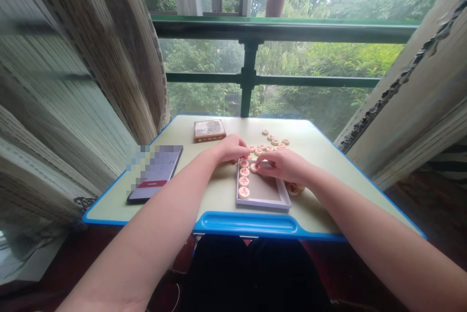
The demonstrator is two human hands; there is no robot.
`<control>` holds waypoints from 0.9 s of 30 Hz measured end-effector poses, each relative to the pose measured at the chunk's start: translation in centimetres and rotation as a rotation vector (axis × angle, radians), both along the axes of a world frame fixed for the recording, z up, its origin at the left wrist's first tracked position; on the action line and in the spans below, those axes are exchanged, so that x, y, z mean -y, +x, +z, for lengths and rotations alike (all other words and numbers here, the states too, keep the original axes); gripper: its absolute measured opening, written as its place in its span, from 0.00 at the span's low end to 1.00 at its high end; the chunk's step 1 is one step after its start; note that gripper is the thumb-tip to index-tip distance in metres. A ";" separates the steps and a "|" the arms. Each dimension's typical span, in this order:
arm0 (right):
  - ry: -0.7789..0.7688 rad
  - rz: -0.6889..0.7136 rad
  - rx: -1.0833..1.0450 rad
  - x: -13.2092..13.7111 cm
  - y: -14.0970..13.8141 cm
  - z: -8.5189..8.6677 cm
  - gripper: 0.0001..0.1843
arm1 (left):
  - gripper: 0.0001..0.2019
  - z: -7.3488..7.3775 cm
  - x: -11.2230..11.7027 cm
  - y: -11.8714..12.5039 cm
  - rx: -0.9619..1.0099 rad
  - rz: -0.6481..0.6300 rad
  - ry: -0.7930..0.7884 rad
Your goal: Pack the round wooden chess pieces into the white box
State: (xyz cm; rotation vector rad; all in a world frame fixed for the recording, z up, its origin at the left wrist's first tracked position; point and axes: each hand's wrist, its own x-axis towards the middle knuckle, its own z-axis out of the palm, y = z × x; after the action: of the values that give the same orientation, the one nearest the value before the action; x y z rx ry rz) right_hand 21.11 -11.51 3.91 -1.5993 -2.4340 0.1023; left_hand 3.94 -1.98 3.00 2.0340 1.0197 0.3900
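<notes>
A shallow grey box tray lies on a small cream table with a blue rim. Round wooden game pieces with red characters stand in a column along the tray's left side. My right hand pinches one piece at the tray's upper left corner. My left hand rests curled just beyond the tray, its fingertips on the loose pieces scattered behind it. A few more pieces lie under my right wrist.
A phone lies on the table's left side. A flat box lid sits at the far edge. Bamboo blinds hang left and right of a window with a green railing behind the table.
</notes>
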 end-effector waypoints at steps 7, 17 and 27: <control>0.018 0.003 0.001 0.0 -0.1 0.1 0.11 | 0.07 -0.2 -0.1 -0.1 0.021 0.004 -0.001; 0.029 -0.035 -0.007 -0.6 0.2 -0.5 0.10 | 0.06 -0.6 -0.6 0.0 0.059 0.025 -0.014; 0.035 0.015 -0.037 -1.1 0.6 -0.8 0.12 | 0.07 -0.6 -0.6 -0.3 0.058 0.028 0.036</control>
State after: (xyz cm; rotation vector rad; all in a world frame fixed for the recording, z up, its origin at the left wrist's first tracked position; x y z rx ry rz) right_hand 21.73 -10.38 3.14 -1.5514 -2.4066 0.0909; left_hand 3.62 -1.41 2.41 2.0309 1.0132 0.4826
